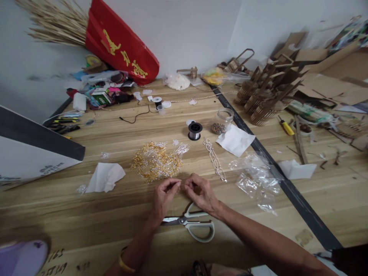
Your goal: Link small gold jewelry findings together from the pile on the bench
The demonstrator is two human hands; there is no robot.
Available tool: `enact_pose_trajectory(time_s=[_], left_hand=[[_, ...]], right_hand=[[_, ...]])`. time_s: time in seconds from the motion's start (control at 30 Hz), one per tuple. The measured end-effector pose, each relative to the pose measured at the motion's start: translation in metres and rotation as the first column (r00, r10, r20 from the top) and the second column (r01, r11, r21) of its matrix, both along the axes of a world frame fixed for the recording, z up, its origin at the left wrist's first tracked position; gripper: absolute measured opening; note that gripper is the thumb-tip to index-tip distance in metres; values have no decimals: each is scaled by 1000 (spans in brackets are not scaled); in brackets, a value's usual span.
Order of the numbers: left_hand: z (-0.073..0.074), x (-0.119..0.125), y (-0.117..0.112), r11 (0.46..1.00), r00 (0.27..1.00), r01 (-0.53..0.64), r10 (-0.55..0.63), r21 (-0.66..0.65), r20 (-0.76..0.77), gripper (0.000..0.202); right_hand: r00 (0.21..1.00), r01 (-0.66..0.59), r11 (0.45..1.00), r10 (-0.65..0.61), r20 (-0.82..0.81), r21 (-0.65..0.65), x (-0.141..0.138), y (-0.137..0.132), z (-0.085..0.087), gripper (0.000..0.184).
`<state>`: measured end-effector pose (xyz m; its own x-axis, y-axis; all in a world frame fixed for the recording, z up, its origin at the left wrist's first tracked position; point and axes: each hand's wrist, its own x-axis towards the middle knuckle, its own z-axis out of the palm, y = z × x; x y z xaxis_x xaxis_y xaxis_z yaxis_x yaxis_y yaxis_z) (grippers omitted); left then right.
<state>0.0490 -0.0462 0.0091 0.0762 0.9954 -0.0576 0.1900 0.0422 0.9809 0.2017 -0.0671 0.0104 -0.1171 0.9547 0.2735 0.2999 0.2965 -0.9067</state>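
- Left hand is held low over the wooden tabletop, thumb and forefinger pressed together at the tips, other fingers curled; whether anything is pinched cannot be told, too small
- Right hand is held just beside it, fingers bent in and tips brought together, facing the left fingertips across a narrow gap; its contents cannot be made out either
- Gold-coloured bangle is worn on the left forearm
- Pile of gold and silver beaded pieces is spread just beyond the left hand, thin silver stems stuck out at its upper right
- Scissors with pale handles are laid on the near side of the hands, blades pointed left, upper handle loop partly covered by the right hand
- Silver chain is laid out lengthwise beyond the right hand, to the right of the pile
- Black spool of silver wire is stood upright beyond the pile
- Open glass jar is partly filled with small dark beads, a white paper sheet laid just beside it
- Clear plastic bags are scattered to the right of the chain
- Creased white paper is placed left of the pile
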Motion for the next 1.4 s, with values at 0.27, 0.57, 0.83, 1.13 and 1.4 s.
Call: enact_pose_trajectory(time_s=[0.27,0.57,0.83,1.13,1.4], left_hand=[[1,1,-1,999,999,10,-8,50,-31,13],[-1,0,-2,998,999,22,-20,60,-38,13],[-4,0,-3,999,1000,8,-8,47,-17,13],[13,-5,2,997,997,77,-77,19,-15,13],[22,-32,18,997,994,-74,74,-3,85,17]], right_hand=[[1000,-1,1000,1,-15,-25,1,0,0,11],[1000,5,1000,-5,-2,-29,0,1,-2,13],[1000,6,999,-5,6,-47,0,2,-3,13],[1000,-21,997,21,-4,-71,0,4,0,14],[1000,-24,1000,24,6,-6,6,7,-5,13]])
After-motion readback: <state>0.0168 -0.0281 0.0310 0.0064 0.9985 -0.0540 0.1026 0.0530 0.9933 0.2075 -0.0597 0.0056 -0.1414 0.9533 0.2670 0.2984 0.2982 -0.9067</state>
